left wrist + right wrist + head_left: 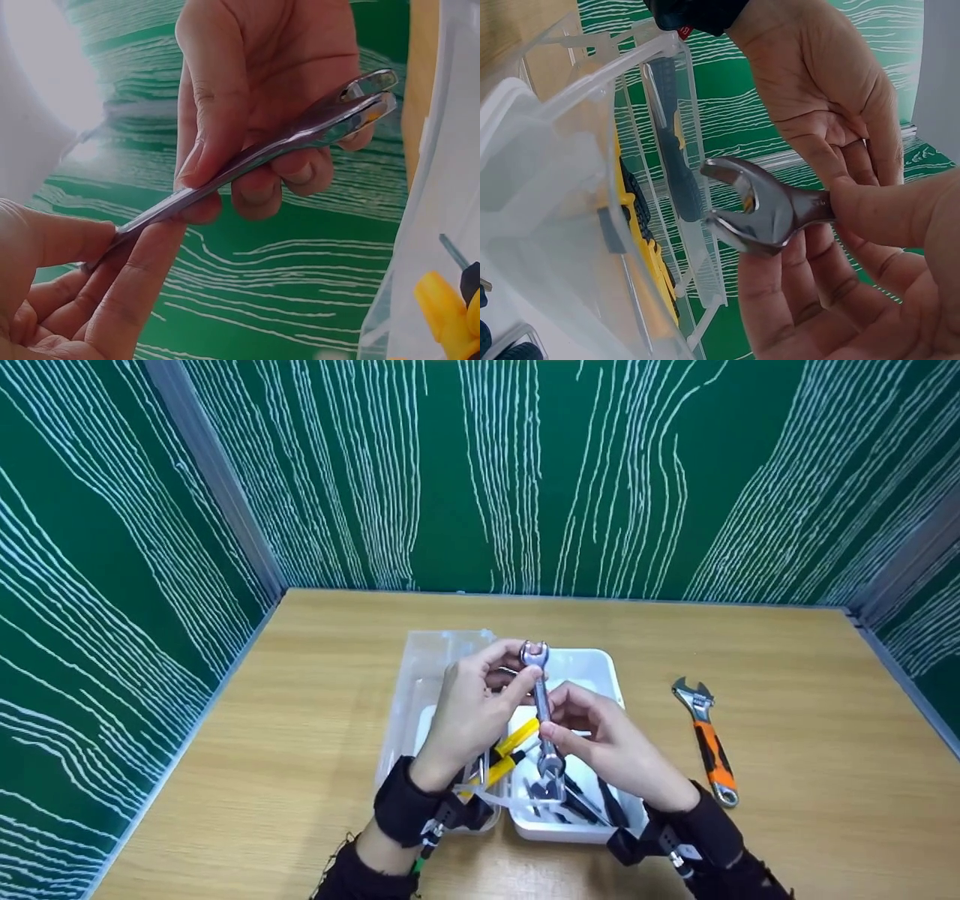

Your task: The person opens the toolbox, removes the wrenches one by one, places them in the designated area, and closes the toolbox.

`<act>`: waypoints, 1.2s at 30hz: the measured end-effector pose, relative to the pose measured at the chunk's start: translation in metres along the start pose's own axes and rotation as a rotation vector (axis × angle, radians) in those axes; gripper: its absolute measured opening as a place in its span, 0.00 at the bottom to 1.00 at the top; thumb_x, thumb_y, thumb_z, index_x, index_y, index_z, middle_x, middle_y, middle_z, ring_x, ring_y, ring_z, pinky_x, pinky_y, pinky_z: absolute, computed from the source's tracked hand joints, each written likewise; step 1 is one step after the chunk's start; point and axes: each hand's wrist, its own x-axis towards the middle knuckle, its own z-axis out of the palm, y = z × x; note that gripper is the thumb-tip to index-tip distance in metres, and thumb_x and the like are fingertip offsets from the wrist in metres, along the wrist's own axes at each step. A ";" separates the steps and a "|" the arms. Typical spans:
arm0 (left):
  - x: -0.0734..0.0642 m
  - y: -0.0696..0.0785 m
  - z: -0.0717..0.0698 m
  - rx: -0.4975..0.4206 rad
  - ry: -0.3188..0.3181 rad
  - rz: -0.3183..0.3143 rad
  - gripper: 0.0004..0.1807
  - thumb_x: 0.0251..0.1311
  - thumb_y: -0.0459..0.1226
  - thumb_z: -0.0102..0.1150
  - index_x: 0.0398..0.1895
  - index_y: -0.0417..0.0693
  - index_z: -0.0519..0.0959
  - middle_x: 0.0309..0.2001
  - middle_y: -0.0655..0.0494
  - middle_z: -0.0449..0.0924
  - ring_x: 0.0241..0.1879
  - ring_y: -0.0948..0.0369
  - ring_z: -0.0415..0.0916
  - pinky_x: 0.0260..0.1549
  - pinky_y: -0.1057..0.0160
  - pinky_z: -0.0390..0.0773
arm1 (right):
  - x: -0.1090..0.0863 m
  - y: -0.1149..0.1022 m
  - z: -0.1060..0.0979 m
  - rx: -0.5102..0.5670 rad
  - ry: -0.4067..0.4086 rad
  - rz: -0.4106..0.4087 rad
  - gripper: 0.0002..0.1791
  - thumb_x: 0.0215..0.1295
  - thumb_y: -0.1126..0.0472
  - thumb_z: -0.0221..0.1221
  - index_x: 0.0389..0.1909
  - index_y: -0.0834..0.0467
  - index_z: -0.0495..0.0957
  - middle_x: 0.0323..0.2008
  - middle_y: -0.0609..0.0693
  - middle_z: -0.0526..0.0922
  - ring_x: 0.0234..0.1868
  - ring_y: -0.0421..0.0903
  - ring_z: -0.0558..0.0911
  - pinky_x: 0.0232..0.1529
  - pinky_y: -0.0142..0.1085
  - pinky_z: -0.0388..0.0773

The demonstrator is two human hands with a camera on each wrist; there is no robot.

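Both hands hold a silver open-end wrench (541, 697) over a white plastic box (600, 660). My left hand (469, 712) pinches it near the upper end between thumb and fingers. Lower along the shank, my right hand (600, 727) grips it with thumb and fingertips. One forked end of the wrench (769, 210) shows large in the right wrist view, close above the fingers. From the left wrist view, the wrench (255, 154) slants up between the two hands.
An adjustable wrench (709, 742) with an orange and black handle lies to the right. Beside the white box stands a clear plastic container (401, 690), with yellow-handled tools (517, 739) near it. Several dark tools (611, 802) lie in the white box. Green panels (442, 472) enclose the table.
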 end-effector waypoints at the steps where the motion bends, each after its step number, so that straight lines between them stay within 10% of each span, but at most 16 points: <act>1: 0.000 0.000 0.000 -0.002 -0.002 0.002 0.12 0.74 0.32 0.65 0.56 0.40 0.85 0.44 0.44 0.88 0.38 0.59 0.90 0.42 0.62 0.92 | 0.000 -0.001 0.000 -0.004 0.001 -0.003 0.07 0.79 0.62 0.61 0.48 0.63 0.76 0.38 0.55 0.81 0.36 0.48 0.82 0.39 0.33 0.84; 36: -0.015 0.004 -0.028 0.423 -0.105 0.034 0.29 0.76 0.42 0.65 0.77 0.56 0.74 0.66 0.50 0.84 0.54 0.59 0.88 0.52 0.61 0.90 | -0.019 0.002 -0.040 -0.088 0.168 0.160 0.10 0.78 0.60 0.63 0.52 0.61 0.77 0.41 0.57 0.84 0.39 0.54 0.86 0.42 0.41 0.91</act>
